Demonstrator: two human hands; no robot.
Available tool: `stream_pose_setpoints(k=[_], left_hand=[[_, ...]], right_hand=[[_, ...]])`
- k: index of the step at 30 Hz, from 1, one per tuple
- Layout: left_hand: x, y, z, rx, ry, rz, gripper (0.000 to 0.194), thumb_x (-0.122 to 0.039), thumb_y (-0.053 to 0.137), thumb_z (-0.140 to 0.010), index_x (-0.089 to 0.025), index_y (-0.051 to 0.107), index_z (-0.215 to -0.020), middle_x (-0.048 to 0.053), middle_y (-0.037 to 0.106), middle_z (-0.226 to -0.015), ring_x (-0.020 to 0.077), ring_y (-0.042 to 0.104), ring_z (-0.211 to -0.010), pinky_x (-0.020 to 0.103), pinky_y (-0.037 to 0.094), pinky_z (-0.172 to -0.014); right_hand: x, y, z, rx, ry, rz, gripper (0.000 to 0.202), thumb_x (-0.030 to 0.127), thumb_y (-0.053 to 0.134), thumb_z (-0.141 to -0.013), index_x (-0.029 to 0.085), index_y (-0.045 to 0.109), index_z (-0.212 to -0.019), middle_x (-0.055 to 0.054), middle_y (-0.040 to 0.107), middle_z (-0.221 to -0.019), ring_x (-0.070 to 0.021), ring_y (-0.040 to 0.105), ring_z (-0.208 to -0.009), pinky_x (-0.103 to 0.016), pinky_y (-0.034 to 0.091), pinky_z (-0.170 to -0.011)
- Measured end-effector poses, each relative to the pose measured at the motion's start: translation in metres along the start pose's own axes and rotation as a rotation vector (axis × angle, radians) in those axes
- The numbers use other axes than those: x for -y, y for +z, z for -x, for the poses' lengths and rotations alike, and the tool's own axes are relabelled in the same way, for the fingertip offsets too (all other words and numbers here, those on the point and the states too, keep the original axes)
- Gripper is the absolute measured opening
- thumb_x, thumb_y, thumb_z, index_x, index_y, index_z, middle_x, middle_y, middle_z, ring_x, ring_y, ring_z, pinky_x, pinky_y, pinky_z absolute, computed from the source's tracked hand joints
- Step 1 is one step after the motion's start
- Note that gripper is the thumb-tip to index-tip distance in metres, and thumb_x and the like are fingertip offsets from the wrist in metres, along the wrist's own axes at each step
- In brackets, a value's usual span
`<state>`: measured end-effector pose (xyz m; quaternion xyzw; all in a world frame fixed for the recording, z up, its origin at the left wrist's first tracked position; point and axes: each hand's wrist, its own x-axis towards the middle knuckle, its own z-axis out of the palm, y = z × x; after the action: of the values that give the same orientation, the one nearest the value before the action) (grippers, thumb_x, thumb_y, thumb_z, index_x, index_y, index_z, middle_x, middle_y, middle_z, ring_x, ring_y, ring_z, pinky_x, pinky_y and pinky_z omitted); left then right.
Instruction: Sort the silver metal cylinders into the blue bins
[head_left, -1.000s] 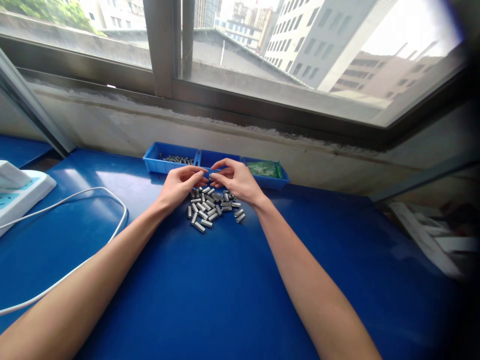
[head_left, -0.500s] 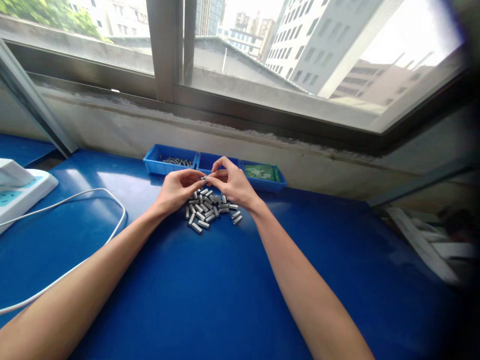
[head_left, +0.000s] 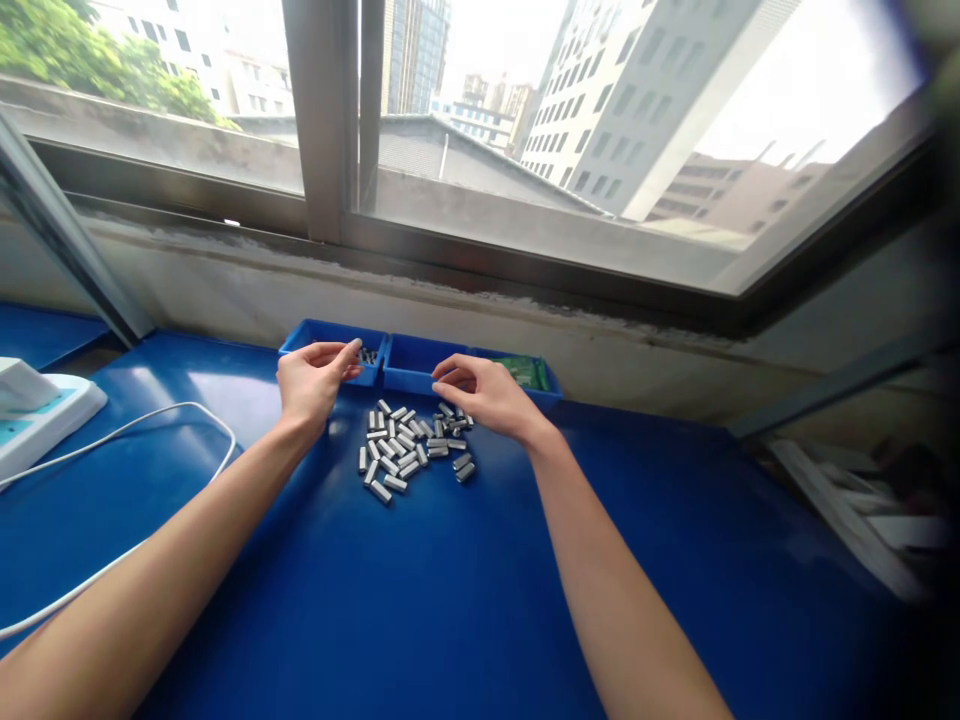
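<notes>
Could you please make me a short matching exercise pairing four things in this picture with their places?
1. White plastic power strip
2. Short silver metal pieces
3. Green plastic packets
4. Bare left hand

A. Inside the rightmost blue plastic bin
B. Overlapping the leftmost blue plastic bin in this view
C. At the picture's left edge
D. Scattered on the blue tabletop, nearer than the bins

Pairs: 1-C, 2-D, 3-A, 4-B.

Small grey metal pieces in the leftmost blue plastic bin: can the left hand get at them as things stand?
Probably yes: the left hand appears right at the leftmost blue plastic bin, its fingers near the visible small grey metal pieces, and the bin's open top leaves the way free.
</notes>
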<state>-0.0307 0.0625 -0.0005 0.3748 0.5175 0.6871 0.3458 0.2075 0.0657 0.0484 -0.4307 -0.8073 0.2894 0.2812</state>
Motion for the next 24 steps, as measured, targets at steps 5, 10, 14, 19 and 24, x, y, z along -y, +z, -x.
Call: stream_pose_setpoints(k=[5,10,14,19,24], left_hand=[[0.002,0.006,0.005,0.017,-0.007,0.033,0.047,-0.045,0.085,-0.066,-0.01,0.074,-0.097,0.008,0.075,-0.076,0.0191,0.073,-0.068,0.031,0.061,-0.072],[-0.002,0.009,0.035,0.292,0.069,-0.189,0.038,-0.046,0.071,-0.082,-0.012,0.073,-0.098,0.009,0.076,-0.079,0.0222,0.074,-0.071,0.034,0.061,-0.07],[-0.002,0.008,0.052,0.41,0.469,-0.478,0.024,-0.034,0.063,-0.09,-0.018,0.074,-0.104,0.008,0.076,-0.099,0.0213,0.072,-0.088,0.035,0.056,-0.085],[0.003,0.004,0.055,0.709,0.787,-0.69,0.03,-0.031,0.057,-0.094,-0.019,0.07,-0.118,0.01,0.072,-0.115,0.0262,0.06,-0.116,0.041,0.049,-0.101],[-0.001,0.007,0.067,0.912,0.824,-0.879,0.042,-0.042,0.053,-0.096,-0.025,0.062,-0.134,0.008,0.061,-0.138,0.0329,0.039,-0.14,0.053,0.039,-0.112]], right_hand=[[-0.006,-0.017,0.005,-0.033,0.039,0.07,0.014,0.023,0.063,-0.086,0.021,0.072,-0.095,-0.003,0.076,-0.086,-0.0168,0.072,-0.081,-0.024,0.054,-0.073],[-0.009,-0.03,0.014,0.001,0.135,0.326,0.014,0.013,0.064,-0.079,0.02,0.076,-0.083,-0.004,0.076,-0.08,-0.0185,0.07,-0.075,-0.025,0.053,-0.07],[-0.009,-0.024,0.026,0.06,0.116,0.395,0.02,0.009,0.062,-0.076,0.02,0.076,-0.085,-0.004,0.076,-0.081,-0.0176,0.069,-0.074,-0.023,0.05,-0.068],[-0.006,-0.008,0.043,0.043,0.049,0.421,0.012,0.017,0.062,-0.08,0.021,0.073,-0.082,-0.003,0.073,-0.079,-0.0161,0.066,-0.073,-0.022,0.047,-0.066],[-0.011,0.007,0.052,-0.013,0.091,0.4,0.01,0.023,0.062,-0.086,0.021,0.07,-0.081,-0.004,0.073,-0.081,-0.0157,0.066,-0.072,-0.023,0.046,-0.066]])
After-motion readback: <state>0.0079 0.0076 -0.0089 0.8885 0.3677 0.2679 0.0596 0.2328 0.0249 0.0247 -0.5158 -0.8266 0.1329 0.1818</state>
